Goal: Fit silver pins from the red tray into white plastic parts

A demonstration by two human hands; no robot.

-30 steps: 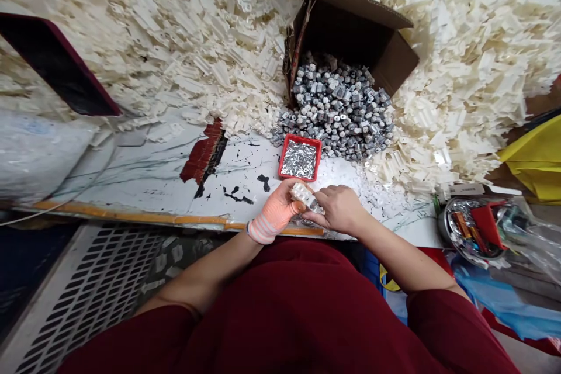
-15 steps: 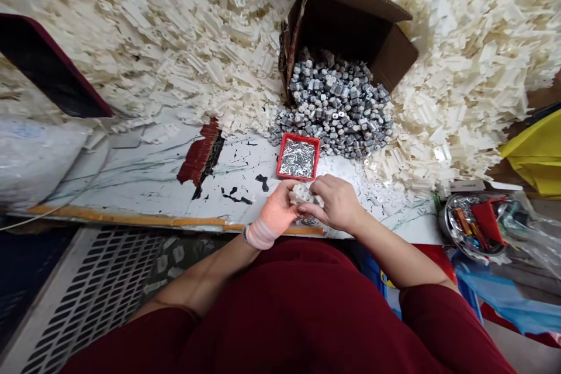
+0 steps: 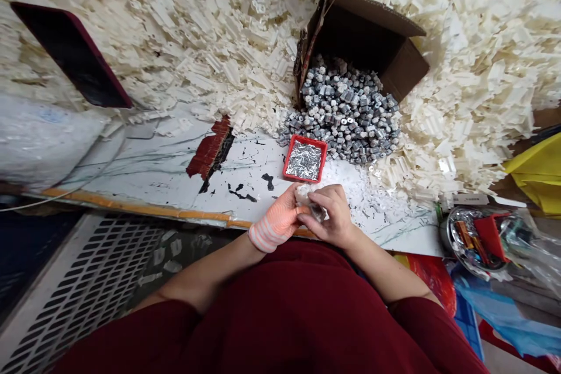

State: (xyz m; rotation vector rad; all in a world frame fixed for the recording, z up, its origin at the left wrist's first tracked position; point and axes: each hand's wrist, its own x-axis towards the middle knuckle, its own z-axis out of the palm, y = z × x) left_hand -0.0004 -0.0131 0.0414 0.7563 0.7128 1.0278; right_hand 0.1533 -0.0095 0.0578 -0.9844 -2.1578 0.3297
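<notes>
A small white plastic part (image 3: 304, 196) sits between my hands, partly hidden by my fingers. My left hand (image 3: 278, 219), in a pink coated glove with a striped cuff, grips it from the left. My right hand (image 3: 331, 216), bare, pinches it from the right. Just beyond my fingers lies a small red tray (image 3: 309, 140) of thin metal pins. Behind that, a heap of grey metal cylinders (image 3: 342, 111) spills from an open cardboard box (image 3: 405, 70). Loose white plastic pieces (image 3: 482, 70) lie banked around the box.
The white stained worktop (image 3: 249, 187) has an orange strip along its near edge. A dark tablet (image 3: 72, 55) lies at upper left, with a white sack (image 3: 44, 140) below it. A metal dish of oddments (image 3: 471, 239) and yellow cloth (image 3: 537, 175) lie right. A slotted grille (image 3: 87, 286) lies lower left.
My hands have drawn closer together around the white part, and my fingers now cover more of it. The whole view has shifted slightly to the right.
</notes>
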